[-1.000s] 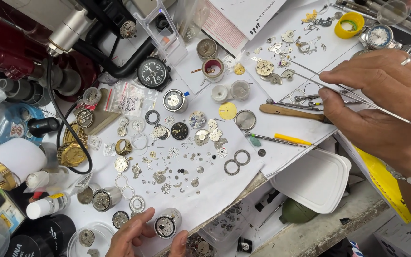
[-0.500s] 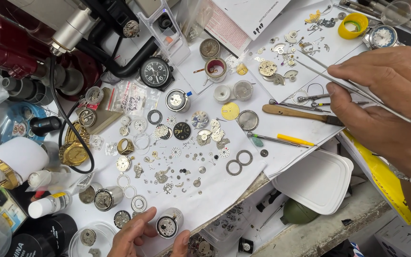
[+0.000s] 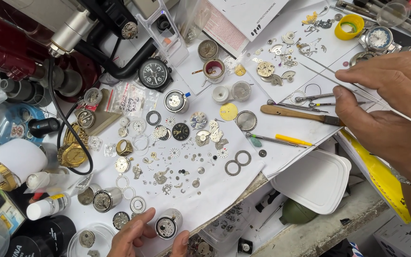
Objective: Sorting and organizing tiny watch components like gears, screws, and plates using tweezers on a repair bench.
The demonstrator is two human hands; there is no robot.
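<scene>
Head view, looking straight down on a watch-repair bench. The left hand [image 3: 141, 233] lies at the near edge of the white paper sheet [image 3: 215, 185], thumb and fingers closed from both sides on a small round watch movement in a silvery metal holder [image 3: 167, 224], apparently to keep it from rolling and its face turned up. The right hand [image 3: 391, 112] hovers over the far right of the bench with its fingertips pinched together on fine steel tweezers [image 3: 329, 71]; the long thin tines run up and left toward the loose plates and bridges, a light grip of the kind that suits lifting very small parts. On the paper between the hands, tiny gears, screws, rings and dials are spread flat and apart, probably so that each stays findable against the white ground. A black dial [image 3: 181, 131] and a pale yellow dial [image 3: 229, 112] lie among them, and two flat metal rings [image 3: 238, 162] lie touching. A wooden-handled tool [image 3: 300, 114] and a yellow-handled screwdriver [image 3: 281, 139] lie just beside the right hand. A gold-coloured wristwatch [image 3: 72, 153] lies at the left, a black round clock [image 3: 154, 74] stands farther back, and a white plastic tray lid [image 3: 317, 183] overhangs the bench edge.
</scene>
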